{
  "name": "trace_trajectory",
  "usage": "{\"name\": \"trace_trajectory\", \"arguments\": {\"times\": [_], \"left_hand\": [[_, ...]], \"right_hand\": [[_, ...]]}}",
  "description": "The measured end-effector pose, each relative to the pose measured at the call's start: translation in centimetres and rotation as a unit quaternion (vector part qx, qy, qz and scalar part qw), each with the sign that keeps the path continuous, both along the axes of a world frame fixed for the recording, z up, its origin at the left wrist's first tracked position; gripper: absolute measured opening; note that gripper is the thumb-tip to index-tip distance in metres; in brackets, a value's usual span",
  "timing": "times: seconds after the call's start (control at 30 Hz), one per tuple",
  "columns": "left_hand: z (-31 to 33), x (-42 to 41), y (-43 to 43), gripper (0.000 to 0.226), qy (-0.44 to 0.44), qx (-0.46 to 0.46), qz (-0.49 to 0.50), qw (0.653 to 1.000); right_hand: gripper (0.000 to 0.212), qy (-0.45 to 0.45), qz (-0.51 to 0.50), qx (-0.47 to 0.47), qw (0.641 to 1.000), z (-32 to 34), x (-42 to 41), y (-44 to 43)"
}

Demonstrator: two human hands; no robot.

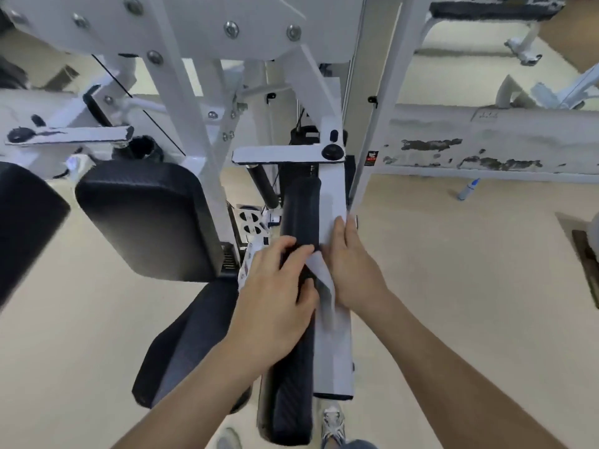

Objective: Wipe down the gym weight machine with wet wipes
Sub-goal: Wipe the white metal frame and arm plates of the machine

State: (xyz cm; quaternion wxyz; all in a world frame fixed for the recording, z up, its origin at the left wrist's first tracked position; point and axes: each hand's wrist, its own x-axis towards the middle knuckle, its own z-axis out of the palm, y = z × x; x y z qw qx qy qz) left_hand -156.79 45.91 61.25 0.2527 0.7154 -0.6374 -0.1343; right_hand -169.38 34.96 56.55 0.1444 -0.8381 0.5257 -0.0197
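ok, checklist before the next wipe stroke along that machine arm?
1. Wet wipe on the surface: ok, it lies on the white bar between both hands.
2. Right hand flat on the bar: ok.
3. Left hand steadying the black pad: ok, fingers curled over it.
4. Wipe spread flat: not ok, it is folded and bunched.
5. Wipe wetness: cannot tell.
6. Blue-capped bottle clear of the arm: ok, on the floor to the right.

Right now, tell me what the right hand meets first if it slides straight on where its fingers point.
Probably the black knob at the far end of the white bar under the right hand; depth is unclear.
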Motion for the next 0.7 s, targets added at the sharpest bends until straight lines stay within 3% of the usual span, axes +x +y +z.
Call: {"name": "trace_trajectory", "arguments": {"times": [0.13, 0.27, 0.3, 0.4, 0.53, 0.7], "left_hand": [[-0.3, -2.5, -1.8, 0.057, -0.006, 0.026, 0.074, 0.997], [-0.3, -2.8, -1.8, 0.047, -0.008, 0.026, 0.09, 0.996], [-0.3, -2.8, -1.8, 0.046, -0.004, 0.023, 0.098, 0.995], [-0.2, -2.9, -1.7, 0.045, 0.025, 0.007, 0.141, 0.99], [-0.1, -3.2, -1.7, 0.041, 0.035, 0.004, 0.165, 0.986], [-0.2, -4.0, 0.1, 0.062, 0.033, 0.055, 0.125, 0.99]], "right_hand": [[0.053, -0.044, -0.021, -0.063, 0.997, -0.1, 2.0, -7.7], [0.022, -0.19, -0.014, -0.135, 0.972, 0.6, 1.1, -5.1], [0.022, -0.189, 0.023, -0.131, 0.973, 0.2, 0.4, -3.9], [0.051, -0.107, 0.124, -0.103, 0.981, -0.5, -1.6, 1.4], [0.067, -0.055, 0.173, -0.038, 0.983, -0.2, -3.8, 6.0], [0.064, -0.003, 0.08, 0.006, 0.997, 0.5, -0.7, -3.0]]}}
